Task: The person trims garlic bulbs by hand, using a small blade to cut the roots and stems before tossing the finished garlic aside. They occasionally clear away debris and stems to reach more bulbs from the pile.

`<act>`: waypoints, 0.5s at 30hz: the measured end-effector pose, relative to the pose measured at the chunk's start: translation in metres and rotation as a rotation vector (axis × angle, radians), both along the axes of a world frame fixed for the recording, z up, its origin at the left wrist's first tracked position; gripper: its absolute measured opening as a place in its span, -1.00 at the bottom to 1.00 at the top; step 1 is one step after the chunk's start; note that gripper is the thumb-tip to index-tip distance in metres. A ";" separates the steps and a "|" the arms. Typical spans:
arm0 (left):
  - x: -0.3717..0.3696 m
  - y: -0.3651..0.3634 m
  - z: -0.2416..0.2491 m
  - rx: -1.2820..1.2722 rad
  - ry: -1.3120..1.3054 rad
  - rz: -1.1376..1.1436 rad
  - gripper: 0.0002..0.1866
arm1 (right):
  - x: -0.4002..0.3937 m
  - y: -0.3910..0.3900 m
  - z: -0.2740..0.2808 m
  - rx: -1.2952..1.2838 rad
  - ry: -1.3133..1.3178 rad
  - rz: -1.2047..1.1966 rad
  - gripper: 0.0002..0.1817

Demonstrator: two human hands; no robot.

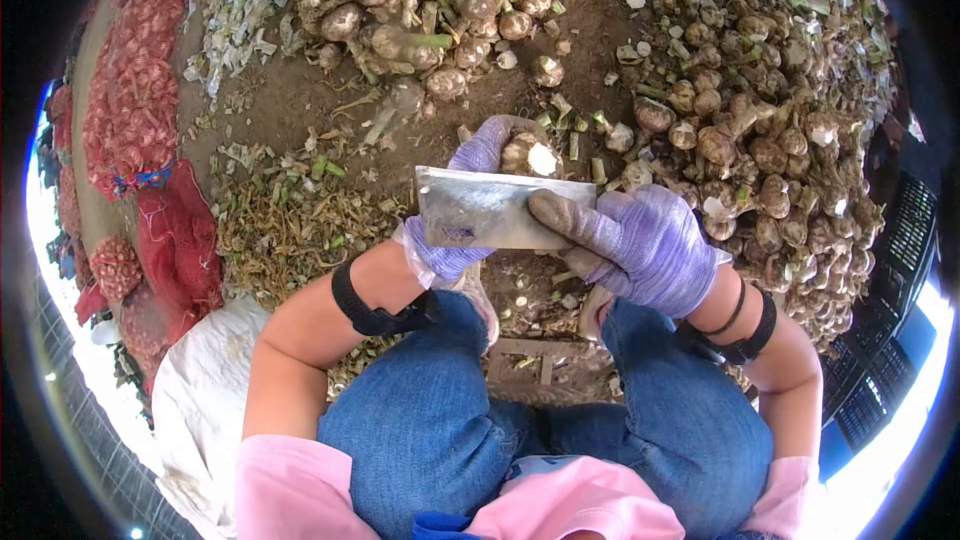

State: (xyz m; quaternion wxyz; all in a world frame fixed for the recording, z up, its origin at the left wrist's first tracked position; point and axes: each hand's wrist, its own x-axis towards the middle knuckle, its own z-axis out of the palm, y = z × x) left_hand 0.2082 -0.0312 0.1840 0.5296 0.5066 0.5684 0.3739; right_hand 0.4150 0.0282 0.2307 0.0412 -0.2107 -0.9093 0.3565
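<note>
My right hand [645, 240], in a purple knitted glove with dirt-darkened fingers, grips a cleaver [475, 208]. Its wide grey blade lies level across the middle of the view, pointing left. Behind the blade, my left hand [480, 150] wears a matching glove and is wrapped round a garlic bulb [518, 152]. A white cut face shows on the bulb's right side. The blade's upper edge overlaps the lower part of the bulb and hides most of my left palm. Cut green and pale stem pieces [570, 130] lie on the ground just beyond.
A heap of garlic with stems [440, 15] lies ahead, and a larger garlic pile [770, 155] spreads along the right. Dry trimmings [300, 225] cover the ground at left. Filled red mesh sacks [130, 90] and a white sack [205, 400] are farther left; black crates [885, 340] stand at right.
</note>
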 end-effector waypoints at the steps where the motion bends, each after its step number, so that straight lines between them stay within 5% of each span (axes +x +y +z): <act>1: 0.001 -0.001 0.001 0.030 -0.003 0.009 -0.08 | -0.001 -0.001 -0.001 -0.009 -0.006 0.000 -0.30; 5: 0.000 -0.003 0.007 -0.097 0.007 0.016 -0.20 | 0.004 0.000 0.001 0.033 -0.012 0.019 -0.31; 8: 0.000 -0.011 0.020 -0.091 0.065 0.009 -0.29 | 0.052 0.006 -0.051 -0.279 -0.240 -0.406 -0.41; 9: -0.004 -0.009 0.015 -0.084 0.089 0.014 -0.30 | 0.065 0.016 -0.052 -0.383 -0.418 -0.495 -0.42; 12: -0.011 0.002 -0.009 -0.121 0.304 -0.043 -0.33 | 0.108 -0.012 -0.102 -0.367 -0.215 -0.543 -0.39; 15: 0.002 0.031 -0.070 -0.032 0.495 -0.248 -0.37 | 0.088 -0.017 -0.086 -0.556 -0.300 -0.441 -0.33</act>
